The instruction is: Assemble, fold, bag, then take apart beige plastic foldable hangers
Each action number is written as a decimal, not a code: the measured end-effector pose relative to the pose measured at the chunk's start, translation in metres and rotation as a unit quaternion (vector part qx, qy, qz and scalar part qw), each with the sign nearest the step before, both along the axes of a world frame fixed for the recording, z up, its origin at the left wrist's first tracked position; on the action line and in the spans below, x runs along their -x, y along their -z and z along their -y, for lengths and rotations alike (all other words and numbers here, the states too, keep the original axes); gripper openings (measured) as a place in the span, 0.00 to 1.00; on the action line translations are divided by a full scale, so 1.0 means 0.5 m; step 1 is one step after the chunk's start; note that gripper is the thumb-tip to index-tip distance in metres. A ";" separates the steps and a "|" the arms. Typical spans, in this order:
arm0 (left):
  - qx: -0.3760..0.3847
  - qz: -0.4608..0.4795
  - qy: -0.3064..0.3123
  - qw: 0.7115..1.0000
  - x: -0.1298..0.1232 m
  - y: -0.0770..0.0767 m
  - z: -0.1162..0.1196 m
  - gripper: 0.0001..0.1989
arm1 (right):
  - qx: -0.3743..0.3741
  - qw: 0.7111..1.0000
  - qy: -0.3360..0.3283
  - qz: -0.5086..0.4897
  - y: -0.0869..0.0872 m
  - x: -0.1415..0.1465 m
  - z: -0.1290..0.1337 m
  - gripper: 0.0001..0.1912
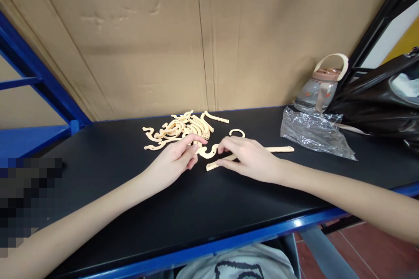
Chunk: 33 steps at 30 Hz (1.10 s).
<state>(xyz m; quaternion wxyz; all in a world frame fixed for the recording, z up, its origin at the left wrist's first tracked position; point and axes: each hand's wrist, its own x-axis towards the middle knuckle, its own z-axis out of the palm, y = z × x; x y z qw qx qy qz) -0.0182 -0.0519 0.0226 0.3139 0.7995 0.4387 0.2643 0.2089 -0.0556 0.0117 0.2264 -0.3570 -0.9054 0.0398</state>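
Observation:
A curved, pale wooden piece (pixel 208 153) lies between my two hands near the middle of the black table. My left hand (pixel 181 152) pinches its left end between thumb and forefinger. The bent fingers of my right hand (pixel 245 157) are at its right end, and whether they grip it is hard to tell. A straight wooden strip (pixel 212 166) runs under my right hand, and another strip (pixel 283 149) sticks out on that hand's right side. Just behind my right hand is a C-shaped wooden piece (pixel 237 131).
A pile of curved wooden pieces (pixel 176 128) lies behind my left hand. Crumpled clear plastic (pixel 316 133), a handled water bottle (pixel 322 87) and a black bag (pixel 379 104) are at the right. Cardboard (pixel 147 43) stands behind the black table (pixel 196 218).

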 end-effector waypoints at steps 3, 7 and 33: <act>-0.040 -0.033 -0.013 0.999 0.000 -0.003 0.011 0.15 | 0.061 0.993 0.035 -0.090 -0.002 -0.003 -0.006 0.14; -0.077 -0.061 -0.002 0.995 0.001 -0.004 0.019 0.15 | 0.037 0.996 0.009 -0.080 -0.006 -0.008 -0.013 0.09; -0.235 -0.335 -0.002 0.912 -0.025 -0.012 0.054 0.17 | -0.093 0.987 -0.074 -0.111 0.008 0.014 0.001 0.12</act>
